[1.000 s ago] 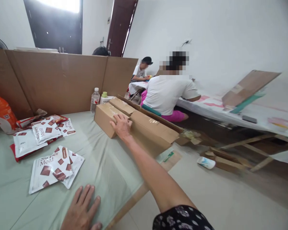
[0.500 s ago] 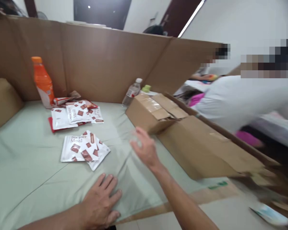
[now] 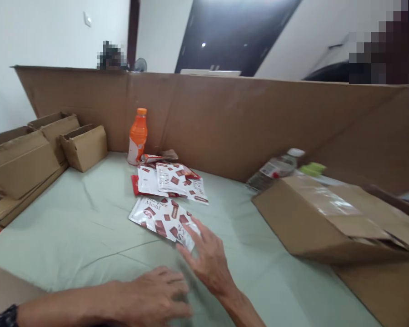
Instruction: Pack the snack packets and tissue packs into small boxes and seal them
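Note:
Two white packets printed with brown squares overlap on the pale green cloth; the upper one is the front packet, lettered "Super Meal". My right hand is at the right end of this pair, fingers apart and fingertips over the lower packet's edge; whether they touch it I cannot tell. Nearer to me, my left hand hovers low or rests on the cloth, its fingers loosely spread and slightly blurred, holding nothing. Just behind lies a pile of similar packets, with red wrappers partly beneath and behind it.
An orange bottle stands by the cardboard wall. Open cardboard boxes line the left side. On the right is a taped carton, with a clear bottle leaning behind it. People's heads show beyond the wall.
The view has swung left, bringing the left boxes into sight. My right hand has moved from near the carton to the front packets. My left hand remains low, near the front.

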Available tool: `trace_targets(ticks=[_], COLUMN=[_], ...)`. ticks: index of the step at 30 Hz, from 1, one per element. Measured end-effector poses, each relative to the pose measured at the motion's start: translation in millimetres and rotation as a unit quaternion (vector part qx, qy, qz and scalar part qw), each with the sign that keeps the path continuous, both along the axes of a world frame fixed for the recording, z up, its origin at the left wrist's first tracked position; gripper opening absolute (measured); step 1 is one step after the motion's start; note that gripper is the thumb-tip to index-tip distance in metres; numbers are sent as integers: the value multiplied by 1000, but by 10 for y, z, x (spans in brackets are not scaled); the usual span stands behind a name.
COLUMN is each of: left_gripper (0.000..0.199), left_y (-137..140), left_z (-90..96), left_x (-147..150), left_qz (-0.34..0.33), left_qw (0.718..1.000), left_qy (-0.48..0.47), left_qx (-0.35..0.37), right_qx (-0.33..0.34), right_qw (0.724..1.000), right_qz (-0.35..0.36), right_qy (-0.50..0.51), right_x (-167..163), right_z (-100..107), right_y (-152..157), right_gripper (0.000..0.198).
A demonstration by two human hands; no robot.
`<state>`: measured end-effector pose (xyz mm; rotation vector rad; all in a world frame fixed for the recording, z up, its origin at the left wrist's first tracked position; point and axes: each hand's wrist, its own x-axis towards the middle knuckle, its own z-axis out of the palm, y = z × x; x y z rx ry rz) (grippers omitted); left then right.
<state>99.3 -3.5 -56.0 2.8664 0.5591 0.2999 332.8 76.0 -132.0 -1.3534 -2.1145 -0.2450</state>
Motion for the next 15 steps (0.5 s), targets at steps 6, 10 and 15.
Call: trace_targets(ticks=[6, 10, 15], left_gripper=[31, 40, 55], left_y=[580, 1427, 2440], left_z=[247, 540, 1146], left_x=[-1174, -1918, -2589], left_qz=[245, 404, 545], left_qw=[966, 904, 814], left_qy=[-61, -80, -97], left_qx=[48, 116, 176], right_qx=[-20, -22, -35], right_qw=[996, 991, 987], right_qz=[1, -111, -136], right_qy=[-86, -66, -74], right_x=[-227, -237, -219], right_z=[-289, -348, -381], right_y=[283, 603, 616], right_gripper=[38, 42, 43])
